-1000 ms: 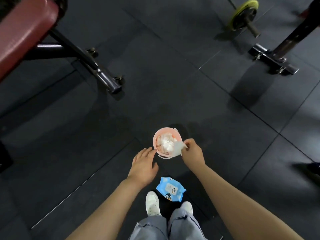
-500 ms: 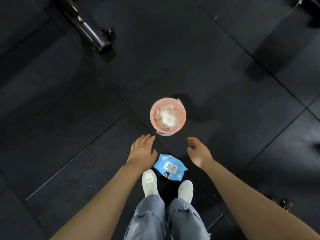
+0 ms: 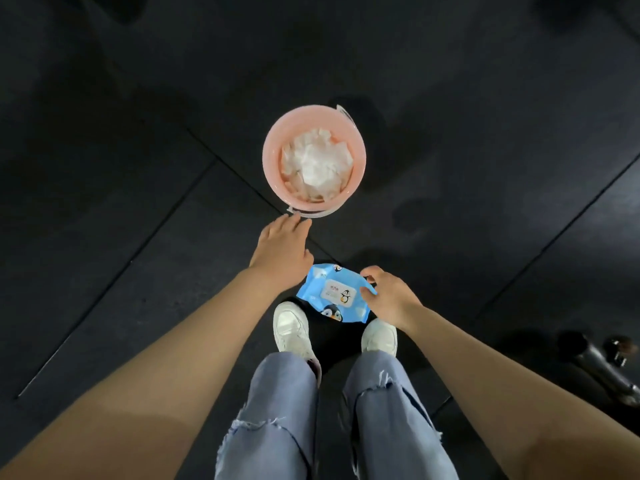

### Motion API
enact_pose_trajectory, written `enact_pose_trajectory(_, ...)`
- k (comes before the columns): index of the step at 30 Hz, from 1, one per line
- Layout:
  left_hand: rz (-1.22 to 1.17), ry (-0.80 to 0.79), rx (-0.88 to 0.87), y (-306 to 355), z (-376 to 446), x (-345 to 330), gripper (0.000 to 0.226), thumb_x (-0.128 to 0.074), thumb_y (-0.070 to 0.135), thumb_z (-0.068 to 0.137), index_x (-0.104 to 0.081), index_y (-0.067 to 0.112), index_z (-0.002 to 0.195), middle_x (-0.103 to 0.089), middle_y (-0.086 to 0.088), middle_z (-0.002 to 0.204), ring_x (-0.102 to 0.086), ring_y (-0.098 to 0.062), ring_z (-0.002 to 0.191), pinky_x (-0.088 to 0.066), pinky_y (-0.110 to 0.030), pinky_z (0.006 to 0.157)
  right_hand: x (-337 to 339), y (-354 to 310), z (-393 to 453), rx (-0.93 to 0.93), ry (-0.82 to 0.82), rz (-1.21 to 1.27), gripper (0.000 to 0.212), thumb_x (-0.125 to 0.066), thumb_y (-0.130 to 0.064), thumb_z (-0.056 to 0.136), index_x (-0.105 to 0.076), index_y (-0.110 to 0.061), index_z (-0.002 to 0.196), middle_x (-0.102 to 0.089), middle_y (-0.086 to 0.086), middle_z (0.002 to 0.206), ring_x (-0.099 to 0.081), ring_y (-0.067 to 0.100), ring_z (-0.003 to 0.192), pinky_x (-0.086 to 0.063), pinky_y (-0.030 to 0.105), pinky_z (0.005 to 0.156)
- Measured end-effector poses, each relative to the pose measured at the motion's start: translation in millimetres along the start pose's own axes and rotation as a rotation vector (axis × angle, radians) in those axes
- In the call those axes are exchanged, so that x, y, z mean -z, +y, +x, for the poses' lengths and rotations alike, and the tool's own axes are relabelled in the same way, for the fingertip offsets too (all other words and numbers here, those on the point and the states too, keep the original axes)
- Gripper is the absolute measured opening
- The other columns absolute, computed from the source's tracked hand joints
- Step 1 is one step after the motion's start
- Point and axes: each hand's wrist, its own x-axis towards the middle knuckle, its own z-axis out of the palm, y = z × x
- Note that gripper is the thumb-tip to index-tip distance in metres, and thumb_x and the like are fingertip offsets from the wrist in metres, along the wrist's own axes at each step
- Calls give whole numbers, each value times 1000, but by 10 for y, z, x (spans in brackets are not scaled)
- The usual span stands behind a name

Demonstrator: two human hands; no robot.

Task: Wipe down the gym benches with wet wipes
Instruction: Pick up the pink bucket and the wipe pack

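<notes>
A pink bucket (image 3: 273, 174) stands on the black floor, filled with crumpled white used wipes (image 3: 315, 164). A blue wet wipe pack (image 3: 332, 292) with penguin pictures lies on the floor just ahead of my white shoes. My right hand (image 3: 388, 296) is at the pack's right end, thumb and fingers curled round its edge. My left hand (image 3: 280, 251) reaches forward with straight fingers, its fingertips at the bucket's near rim and pale handle, holding nothing. No bench shows in this view.
Black rubber floor tiles with seams spread all around. A metal foot of gym equipment (image 3: 609, 368) sits at the lower right. My shoes (image 3: 291, 327) and jeans fill the bottom middle.
My right hand let a wipe go at the bucket, then drew back and took hold of the blue pack. My left hand moved forward to the bucket's rim. The bench and barbell left the view.
</notes>
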Motion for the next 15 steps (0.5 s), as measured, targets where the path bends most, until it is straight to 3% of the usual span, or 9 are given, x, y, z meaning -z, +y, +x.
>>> enact_pose_trajectory(4,139,110,-28,-6,395,-304,75,-47,27,96,-6,9,156,-3,-12,165,-3,-28,152,-10,-42,123,-331,209,423,38,-75,-190,48,-50,-26,98,-36,-21,144,-49,7,135,-51,24,119,-48,37,94)
enact_pose_trajectory(8,181,225,-44,-78,715,-554,79,-48,27,95,-4,5,156,-4,-14,165,-2,-27,152,-6,-41,124,-630,372,819,42,-86,-237,53,-50,-21,97,-32,-20,147,-44,7,141,-47,26,123,-48,40,95)
enact_pose_trajectory(10,237,235,-81,-130,841,-708,77,-48,29,95,-8,4,155,-11,-14,164,-5,-26,152,-6,-42,124,-776,461,987,14,-83,-238,57,-51,-18,94,-31,-21,148,-43,9,141,-49,28,121,-49,41,94)
enact_pose_trajectory(15,234,328,-167,-241,1076,-946,61,-58,26,90,-37,9,145,-44,-13,143,-39,-31,136,-21,-45,120,-1096,655,1360,80,-72,-361,59,-51,-8,87,-37,-22,143,-47,5,138,-45,28,122,-46,39,93)
